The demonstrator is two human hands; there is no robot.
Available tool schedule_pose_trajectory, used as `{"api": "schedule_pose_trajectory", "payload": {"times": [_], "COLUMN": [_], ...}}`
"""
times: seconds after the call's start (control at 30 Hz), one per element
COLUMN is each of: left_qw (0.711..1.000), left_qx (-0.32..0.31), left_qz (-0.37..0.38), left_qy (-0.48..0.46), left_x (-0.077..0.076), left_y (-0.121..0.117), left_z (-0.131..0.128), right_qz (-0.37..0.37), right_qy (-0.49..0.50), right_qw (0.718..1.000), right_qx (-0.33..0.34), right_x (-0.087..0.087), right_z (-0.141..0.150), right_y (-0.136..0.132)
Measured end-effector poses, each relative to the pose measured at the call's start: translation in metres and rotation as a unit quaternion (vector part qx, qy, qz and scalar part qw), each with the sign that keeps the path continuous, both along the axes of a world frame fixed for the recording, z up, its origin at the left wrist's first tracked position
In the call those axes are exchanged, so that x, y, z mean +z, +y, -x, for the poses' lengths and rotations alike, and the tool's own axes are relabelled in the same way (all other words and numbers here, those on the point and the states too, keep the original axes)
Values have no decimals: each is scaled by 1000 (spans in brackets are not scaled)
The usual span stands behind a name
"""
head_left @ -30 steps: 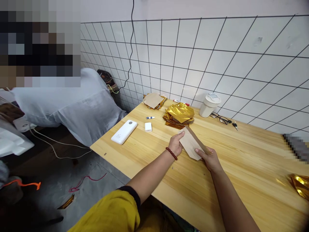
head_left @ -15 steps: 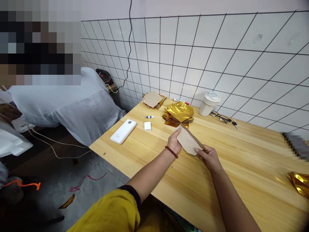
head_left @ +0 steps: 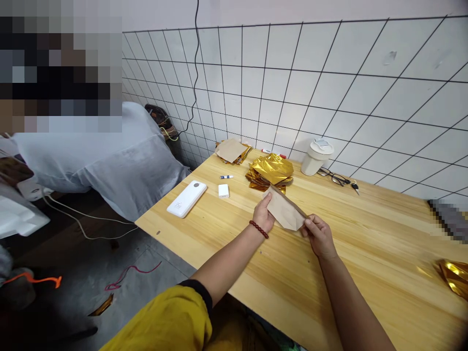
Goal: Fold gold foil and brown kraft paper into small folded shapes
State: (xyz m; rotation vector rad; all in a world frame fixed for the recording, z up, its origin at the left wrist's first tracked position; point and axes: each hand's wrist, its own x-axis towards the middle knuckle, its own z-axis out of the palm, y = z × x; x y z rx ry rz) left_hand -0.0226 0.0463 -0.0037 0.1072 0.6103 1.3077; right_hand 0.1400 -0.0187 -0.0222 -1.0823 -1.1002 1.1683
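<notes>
A folded sheet of tan paper [head_left: 287,212] is held above the table between my two hands. My left hand [head_left: 262,212], with a dark red bead bracelet at the wrist, is closed on its left end, thumb on top. At its right end, the fingers of my right hand [head_left: 319,234] pinch the corner. Just behind the paper lies a crumpled stack of gold foil sheets [head_left: 272,169]. Farther back on the left, another pile of gold foil is topped by a flat piece of tan paper [head_left: 231,150].
On the wooden table [head_left: 234,234] lie a white power bank [head_left: 187,199], a white charger [head_left: 224,191], a small blue-white tube [head_left: 226,177], a lidded cup [head_left: 317,157], glasses [head_left: 338,179] and a key [head_left: 355,187]. Gold foil [head_left: 455,275] rests at the right edge. A draped grey cloth [head_left: 135,161] stands left.
My right hand has moved slightly up and shifted its pinch on the paper's right corner. The paper's near face now shows wider. My left hand has barely moved.
</notes>
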Motion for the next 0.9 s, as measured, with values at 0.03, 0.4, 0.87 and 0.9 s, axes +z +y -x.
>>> {"api": "schedule_pose_trajectory", "payload": {"times": [0.03, 0.4, 0.87, 0.9], "left_qw": [1000, 995, 951, 953], "left_qx": [4, -33, -153, -147], "left_qz": [1, -82, -203, -198], "left_qy": [1, 41, 177, 177], "left_x": [0, -2, 5, 5], "left_y": [0, -6, -29, -29], "left_z": [0, -1, -8, -8], "right_qz": [-2, 22, 16, 18], "right_qy": [5, -120, -92, -92], "right_qw": [1000, 992, 995, 995], "right_qx": [-7, -31, -38, -40], "right_x": [0, -2, -1, -1], "right_z": [0, 1, 5, 4], "right_y": [0, 3, 3, 3]}}
